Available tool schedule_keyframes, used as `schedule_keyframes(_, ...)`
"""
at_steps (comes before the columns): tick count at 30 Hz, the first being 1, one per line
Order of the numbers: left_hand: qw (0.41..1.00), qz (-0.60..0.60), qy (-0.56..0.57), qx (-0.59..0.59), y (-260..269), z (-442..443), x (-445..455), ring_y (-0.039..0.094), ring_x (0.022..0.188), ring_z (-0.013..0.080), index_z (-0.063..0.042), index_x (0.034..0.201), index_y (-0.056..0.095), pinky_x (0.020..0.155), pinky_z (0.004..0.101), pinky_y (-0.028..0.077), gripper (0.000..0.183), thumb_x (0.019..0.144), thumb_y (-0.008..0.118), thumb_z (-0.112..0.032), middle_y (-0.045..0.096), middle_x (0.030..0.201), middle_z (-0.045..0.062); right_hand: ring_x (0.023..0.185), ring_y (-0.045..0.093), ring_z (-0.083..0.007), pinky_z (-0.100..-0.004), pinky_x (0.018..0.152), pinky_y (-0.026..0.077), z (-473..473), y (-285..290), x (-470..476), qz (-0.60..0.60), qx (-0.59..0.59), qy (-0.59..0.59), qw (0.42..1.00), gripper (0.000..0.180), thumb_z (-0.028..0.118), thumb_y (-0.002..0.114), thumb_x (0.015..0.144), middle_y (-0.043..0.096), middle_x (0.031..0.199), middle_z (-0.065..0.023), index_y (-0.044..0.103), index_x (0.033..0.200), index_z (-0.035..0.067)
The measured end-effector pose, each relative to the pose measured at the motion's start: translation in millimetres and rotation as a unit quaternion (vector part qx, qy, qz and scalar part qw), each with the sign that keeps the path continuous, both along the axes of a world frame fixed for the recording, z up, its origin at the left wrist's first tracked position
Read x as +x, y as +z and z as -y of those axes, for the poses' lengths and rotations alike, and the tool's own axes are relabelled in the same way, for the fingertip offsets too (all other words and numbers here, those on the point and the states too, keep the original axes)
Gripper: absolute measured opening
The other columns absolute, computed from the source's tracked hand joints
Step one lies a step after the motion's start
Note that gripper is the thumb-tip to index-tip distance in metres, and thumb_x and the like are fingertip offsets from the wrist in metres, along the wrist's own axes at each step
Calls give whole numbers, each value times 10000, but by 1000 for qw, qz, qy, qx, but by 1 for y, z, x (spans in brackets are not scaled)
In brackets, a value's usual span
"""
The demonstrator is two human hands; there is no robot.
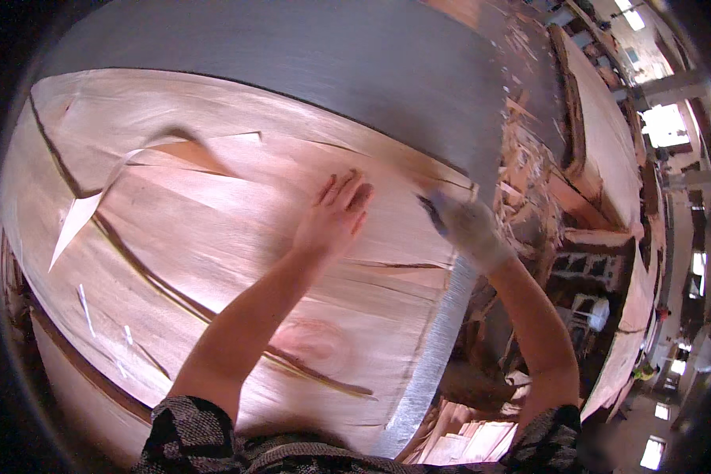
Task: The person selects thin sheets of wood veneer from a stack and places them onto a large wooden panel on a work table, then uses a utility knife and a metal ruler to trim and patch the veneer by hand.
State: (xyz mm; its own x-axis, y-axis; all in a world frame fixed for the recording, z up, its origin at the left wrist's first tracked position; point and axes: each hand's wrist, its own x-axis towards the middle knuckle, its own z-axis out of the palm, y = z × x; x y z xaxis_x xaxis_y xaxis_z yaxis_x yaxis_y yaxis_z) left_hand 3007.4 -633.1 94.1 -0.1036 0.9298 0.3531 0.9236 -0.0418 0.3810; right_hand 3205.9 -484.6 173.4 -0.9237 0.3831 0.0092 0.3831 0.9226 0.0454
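Note:
A large sheet of pale wood veneer (225, 231) lies before me, with splits and a lifted, curled strip (192, 154) at its left part. My left hand (335, 213) is bare, over the middle of the sheet, fingers apart and slightly bent, holding nothing. Near the sheet's right edge is my right hand (474, 231), in a pale glove and blurred by motion. Something dark (432, 213) shows at its fingers; whether that is a tool or the glove's fingertips I cannot tell. A long dark gap (154, 281) runs across the veneer on the left.
A smooth grey surface (308, 53) borders the veneer's far side. A metal edge strip (429, 355) runs along the right. Wood scraps (521, 160) litter the floor, and veneer pieces (468, 441) are piled below right. Another stack of sheets (604, 130) stands farther right.

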Motion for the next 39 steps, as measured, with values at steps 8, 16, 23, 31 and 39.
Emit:
schedule_keyframes(8, 1000, 18, 10, 12, 11, -2, 5, 423, 1196, 305, -112, 1100, 590, 1039, 512, 277, 320, 803, 588, -233, 481, 1202, 108, 740, 618, -360, -470, 636, 475, -2, -43, -203, 159, -187, 7, 969, 180, 218, 525, 855, 639, 795, -177, 532, 976, 84)
schedule_keyframes(16, 1000, 23, 16, -1, 8, -3, 7, 347, 1271, 276, -110, 1133, 547, 1042, 506, 267, 353, 796, 571, -212, 422, 1300, 95, 866, 613, -355, -452, 690, 498, -73, -51, 76, 116, -87, -98, 985, 235, 172, 524, 846, 612, 899, -200, 516, 1040, 40)
schedule_keyframes(23, 999, -7, 20, -25, 8, 0, 6, 336, 1291, 284, -128, 1161, 554, 1060, 522, 228, 378, 795, 589, -214, 417, 1324, 99, 807, 599, -375, -432, 692, 492, -9, -16, 206, 155, -67, -273, 947, 301, 258, 548, 857, 612, 907, -202, 534, 1111, 99)
schedule_keyframes(31, 996, 48, 40, -58, 39, 21, -94, 254, 1332, 312, -165, 1361, 353, 1071, 532, 174, 694, 772, 634, -403, 350, 1400, 105, 661, 588, -395, -473, 567, 462, 66, -15, 1, -87, -135, -125, 979, 147, 180, 550, 856, 592, 714, -215, 549, 856, 32)
schedule_keyframes(39, 871, -160, 248, -392, 92, 111, -274, 460, 1195, 276, -176, 1207, 545, 1037, 606, 199, 450, 810, 610, -378, 543, 1237, 63, 576, 591, -359, -475, 505, 457, 76, -28, 16, 10, -44, -178, 983, 257, 300, 491, 897, 597, 637, -182, 535, 848, 51)
